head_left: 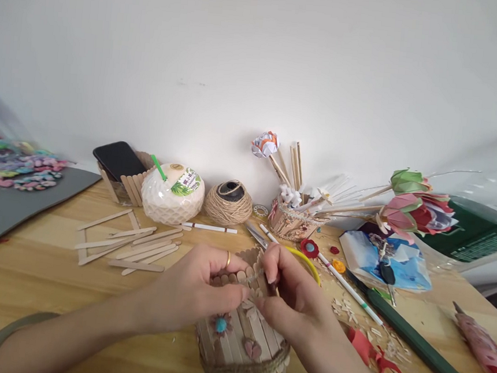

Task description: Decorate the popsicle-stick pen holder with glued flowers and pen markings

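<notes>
Left hand: I am seeing my left hand curling over the top edge of the stick box; the fingers are bent close together, with a ring on one finger, and the fingertips are pinching something very small at the rim. I cannot tell what the small piece is.
Right hand: my right hand is coming from the right side and is meeting the left one above the box. The thumb and the first fingers are pressing together in a tight pinch on the same small piece.
Stick box: it is standing on the tabletop directly under both hands, near the front edge. It is made of flat wooden sticks, with a cord band around the bottom, a small flower with a blue centre and a pink heart on the front side.
Loose sticks: more sticks are lying flat on the tabletop to the left, well apart from the hands.
Behind the hands: a white coconut cup with a green straw and a twine ball are standing just beside each other near the wall.
Right side: a white pencil and a dark green tool are lying slanted, and red paper scraps are lying near my right wrist.
</notes>
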Demonstrator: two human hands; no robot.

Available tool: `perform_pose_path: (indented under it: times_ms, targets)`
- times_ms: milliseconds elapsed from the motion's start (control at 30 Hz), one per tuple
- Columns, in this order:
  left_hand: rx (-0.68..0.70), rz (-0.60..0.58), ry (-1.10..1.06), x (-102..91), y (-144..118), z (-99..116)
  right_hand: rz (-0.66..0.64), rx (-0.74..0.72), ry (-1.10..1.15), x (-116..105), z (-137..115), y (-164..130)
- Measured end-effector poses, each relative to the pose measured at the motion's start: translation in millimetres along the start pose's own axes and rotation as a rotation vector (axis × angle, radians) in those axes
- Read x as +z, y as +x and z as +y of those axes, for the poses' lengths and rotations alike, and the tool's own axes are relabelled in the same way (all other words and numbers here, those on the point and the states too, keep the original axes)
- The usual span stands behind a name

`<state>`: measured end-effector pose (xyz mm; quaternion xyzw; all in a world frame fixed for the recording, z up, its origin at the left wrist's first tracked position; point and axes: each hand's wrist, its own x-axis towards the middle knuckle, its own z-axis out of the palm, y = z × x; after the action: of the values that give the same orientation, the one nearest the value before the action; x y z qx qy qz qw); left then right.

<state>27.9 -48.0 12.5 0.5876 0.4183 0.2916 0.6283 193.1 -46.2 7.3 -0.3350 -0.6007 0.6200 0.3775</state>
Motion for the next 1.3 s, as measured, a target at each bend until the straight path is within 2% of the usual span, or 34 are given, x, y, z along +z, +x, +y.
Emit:
perform_pose_path:
  times_ms: [267,500,900,1300]
  targets:
    - [0.026,-0.012,-0.05,-1.3,1.9,-3.0,-0.007,0.067,0.02,-1.1,-6.5,1.8]
    - [-0.002,-0.002,-0.02,-0.5,1.3,-0.6,-0.016,0.006,0.003,-1.7,-1.0,0.3]
    - [0.03,-0.006,-0.047,-1.3,3.6,-1.6,-0.033,0.066,0.059,-3.1,-3.2,3.5]
    - [0.062,-0.017,-0.032,-2.9,1.9,-2.6,-0.076,0.015,-0.081,-9.4,-1.9,7.4]
